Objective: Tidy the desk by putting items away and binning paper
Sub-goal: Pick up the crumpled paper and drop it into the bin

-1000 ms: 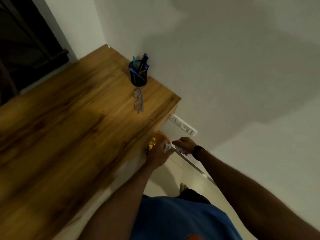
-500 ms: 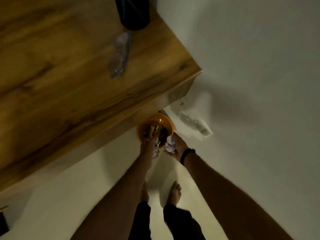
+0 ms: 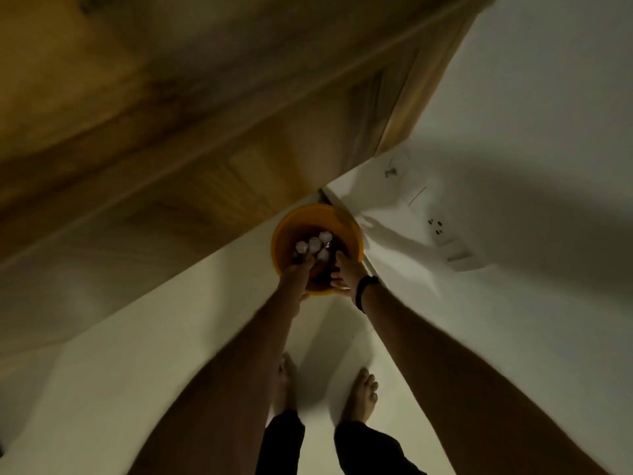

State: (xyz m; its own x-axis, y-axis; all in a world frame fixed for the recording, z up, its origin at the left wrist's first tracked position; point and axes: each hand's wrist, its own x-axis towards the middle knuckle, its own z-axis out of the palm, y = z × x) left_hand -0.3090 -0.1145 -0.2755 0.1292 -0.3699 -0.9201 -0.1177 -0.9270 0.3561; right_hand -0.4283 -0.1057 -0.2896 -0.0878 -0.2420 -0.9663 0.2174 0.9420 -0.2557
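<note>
An orange round bin [image 3: 291, 224] stands on the pale floor beside the desk's end. Several crumpled white paper balls [image 3: 313, 244] lie inside it. My left hand [image 3: 296, 275] hangs over the bin's near rim with its fingers pointing down into it. My right hand [image 3: 346, 274], with a black band on the wrist, is beside it over the same rim, fingers spread. Neither hand visibly holds paper. The wooden desk [image 3: 171, 108] fills the upper left, blurred by motion.
A white wall with a socket plate [image 3: 438, 231] runs along the right, close behind the bin. My bare feet [image 3: 359, 395] stand on the floor below the hands. The desk's side panel [image 3: 404, 108] rises just above the bin.
The view has tipped down and moved closer to the bin. The paper balls that were in both hands now lie in the bin, and the fingers have opened.
</note>
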